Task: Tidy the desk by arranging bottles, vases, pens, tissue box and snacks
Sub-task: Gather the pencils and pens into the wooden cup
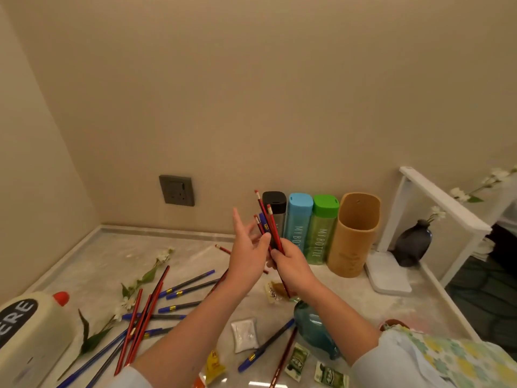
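Lots of pens and pencils (145,317) lie loose on the left of the tabletop (112,253). Are any picked up?

Yes. The right hand (293,267) grips a bunch of red pencils (274,228) with a blue pen in it. The bunch points up in the air, in front of the black bottle (275,211).

What about the left hand (246,253)?

Its fingers are straight and spread. Its thumb touches the bunch.

Where are the bottles?

The black bottle, the blue bottle (298,219) and the green bottle (323,228) stand side by side at the wall. A tan holder (355,233) stands just beside the green one. A dark vase (414,242) is farther right.

What else is there?

Flower stems (134,289) lie near the loose pens. The tissue box (30,331) is at the far left. A glass vase (316,329) lies on its side under the right arm. Snack packets (296,358) lie near the front.
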Demonstrator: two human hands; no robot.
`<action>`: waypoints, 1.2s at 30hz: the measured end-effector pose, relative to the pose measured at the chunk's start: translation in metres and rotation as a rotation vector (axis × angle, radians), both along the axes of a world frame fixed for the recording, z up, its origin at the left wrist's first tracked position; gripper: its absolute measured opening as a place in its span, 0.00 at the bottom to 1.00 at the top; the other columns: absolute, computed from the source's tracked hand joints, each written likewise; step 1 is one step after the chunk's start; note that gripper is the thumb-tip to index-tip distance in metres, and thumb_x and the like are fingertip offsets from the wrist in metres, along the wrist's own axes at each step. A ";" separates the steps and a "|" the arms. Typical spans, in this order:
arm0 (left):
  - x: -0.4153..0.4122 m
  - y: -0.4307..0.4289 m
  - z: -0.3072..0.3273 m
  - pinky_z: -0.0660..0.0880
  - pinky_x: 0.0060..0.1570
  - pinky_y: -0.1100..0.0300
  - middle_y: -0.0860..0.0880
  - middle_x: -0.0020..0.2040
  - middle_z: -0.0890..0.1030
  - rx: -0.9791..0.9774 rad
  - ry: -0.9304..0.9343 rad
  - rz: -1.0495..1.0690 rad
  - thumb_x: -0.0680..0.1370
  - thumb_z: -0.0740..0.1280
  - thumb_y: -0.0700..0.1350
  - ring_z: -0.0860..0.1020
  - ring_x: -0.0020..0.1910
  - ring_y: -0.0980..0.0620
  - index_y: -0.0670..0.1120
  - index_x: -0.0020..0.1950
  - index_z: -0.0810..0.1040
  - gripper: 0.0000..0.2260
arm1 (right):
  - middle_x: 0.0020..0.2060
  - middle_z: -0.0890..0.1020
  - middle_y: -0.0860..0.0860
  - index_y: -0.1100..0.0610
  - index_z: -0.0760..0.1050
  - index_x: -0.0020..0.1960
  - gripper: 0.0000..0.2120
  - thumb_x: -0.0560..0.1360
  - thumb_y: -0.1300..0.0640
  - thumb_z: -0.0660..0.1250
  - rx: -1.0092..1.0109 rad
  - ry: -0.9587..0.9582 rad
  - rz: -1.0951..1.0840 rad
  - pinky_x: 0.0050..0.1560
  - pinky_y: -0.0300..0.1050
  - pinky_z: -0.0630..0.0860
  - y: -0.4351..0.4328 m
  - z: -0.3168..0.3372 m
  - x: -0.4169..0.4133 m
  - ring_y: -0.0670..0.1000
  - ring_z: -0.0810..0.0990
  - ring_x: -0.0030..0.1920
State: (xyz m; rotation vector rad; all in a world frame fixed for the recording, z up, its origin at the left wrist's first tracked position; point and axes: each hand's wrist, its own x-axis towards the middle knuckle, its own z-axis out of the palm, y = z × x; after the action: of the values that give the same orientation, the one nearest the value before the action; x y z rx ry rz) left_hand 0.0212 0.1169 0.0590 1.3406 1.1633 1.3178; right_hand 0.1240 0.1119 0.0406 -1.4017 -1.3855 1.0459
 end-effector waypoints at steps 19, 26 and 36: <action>0.143 0.059 0.091 0.78 0.50 0.60 0.55 0.46 0.84 0.256 -0.018 -0.271 0.76 0.69 0.40 0.82 0.48 0.57 0.51 0.52 0.83 0.09 | 0.52 0.81 0.48 0.52 0.73 0.64 0.15 0.81 0.63 0.56 0.300 -0.130 -0.236 0.51 0.36 0.74 0.026 0.096 0.150 0.42 0.79 0.50; 0.163 0.079 0.063 0.75 0.45 0.70 0.59 0.44 0.84 0.219 0.077 -0.281 0.76 0.70 0.41 0.80 0.44 0.67 0.53 0.53 0.83 0.09 | 0.48 0.79 0.42 0.48 0.71 0.59 0.16 0.81 0.66 0.55 0.218 -0.117 -0.256 0.44 0.25 0.73 0.045 0.065 0.171 0.38 0.77 0.47; 0.168 0.083 0.026 0.74 0.52 0.72 0.56 0.52 0.83 0.193 0.167 -0.284 0.77 0.67 0.38 0.80 0.53 0.63 0.50 0.61 0.80 0.14 | 0.46 0.80 0.49 0.54 0.75 0.56 0.10 0.80 0.63 0.59 0.129 -0.164 -0.266 0.48 0.40 0.75 0.050 0.034 0.179 0.48 0.79 0.48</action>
State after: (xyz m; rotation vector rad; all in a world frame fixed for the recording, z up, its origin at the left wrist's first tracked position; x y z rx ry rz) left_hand 0.1889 0.2002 0.0853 1.7149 0.9293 1.1501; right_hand 0.3026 0.1616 0.0747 -1.5525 -1.3123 0.6706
